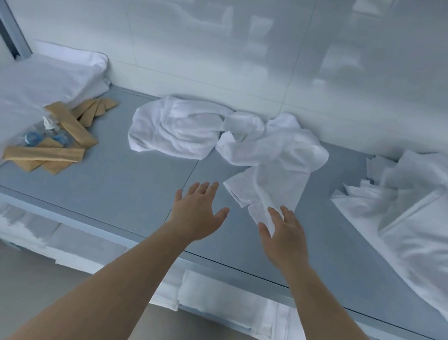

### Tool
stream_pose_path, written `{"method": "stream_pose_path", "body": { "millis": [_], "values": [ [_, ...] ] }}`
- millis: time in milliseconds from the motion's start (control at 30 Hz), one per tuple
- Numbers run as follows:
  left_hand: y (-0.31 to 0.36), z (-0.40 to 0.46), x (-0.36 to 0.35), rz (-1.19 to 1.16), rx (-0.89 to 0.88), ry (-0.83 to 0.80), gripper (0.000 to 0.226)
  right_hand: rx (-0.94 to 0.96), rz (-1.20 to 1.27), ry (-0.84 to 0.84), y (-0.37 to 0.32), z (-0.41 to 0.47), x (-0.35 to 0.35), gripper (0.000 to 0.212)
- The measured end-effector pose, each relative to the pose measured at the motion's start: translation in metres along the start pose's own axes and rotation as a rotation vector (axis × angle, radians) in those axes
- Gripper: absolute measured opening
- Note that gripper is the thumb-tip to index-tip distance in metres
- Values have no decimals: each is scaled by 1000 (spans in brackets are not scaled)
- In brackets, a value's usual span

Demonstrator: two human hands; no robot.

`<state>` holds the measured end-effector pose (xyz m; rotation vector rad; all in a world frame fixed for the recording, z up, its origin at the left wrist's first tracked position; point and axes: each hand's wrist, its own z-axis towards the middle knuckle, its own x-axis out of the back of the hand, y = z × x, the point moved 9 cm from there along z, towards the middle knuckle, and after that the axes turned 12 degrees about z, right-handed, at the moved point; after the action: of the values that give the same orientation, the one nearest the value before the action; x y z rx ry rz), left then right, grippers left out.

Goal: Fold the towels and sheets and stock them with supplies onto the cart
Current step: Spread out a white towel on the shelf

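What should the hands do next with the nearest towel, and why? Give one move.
Probably pinch the near end of the crumpled towel with the right hand and draw it flat: both hands are open, the left hand over bare table, nothing gripped yet.

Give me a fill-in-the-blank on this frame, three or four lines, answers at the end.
1. Both hands, left hand and right hand, reach forward with fingers ____.
2. The crumpled towels lie on the ____ table.
3. The flat paper packets on the left are ____ in colour.
4. The nearest towel corner lies closest to the ____ hand.

Answers: open; grey; tan; right
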<state>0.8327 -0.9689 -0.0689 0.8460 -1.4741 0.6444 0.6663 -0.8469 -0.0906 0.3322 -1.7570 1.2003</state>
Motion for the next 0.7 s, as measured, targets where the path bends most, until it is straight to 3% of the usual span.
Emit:
{"method": "stream_pose_path", "body": {
  "millis": [700],
  "values": [
    [-23, 33, 12, -24, -139, -8, 70, -84, -58, 103, -36, 11, -11, 54]
  ]
}}
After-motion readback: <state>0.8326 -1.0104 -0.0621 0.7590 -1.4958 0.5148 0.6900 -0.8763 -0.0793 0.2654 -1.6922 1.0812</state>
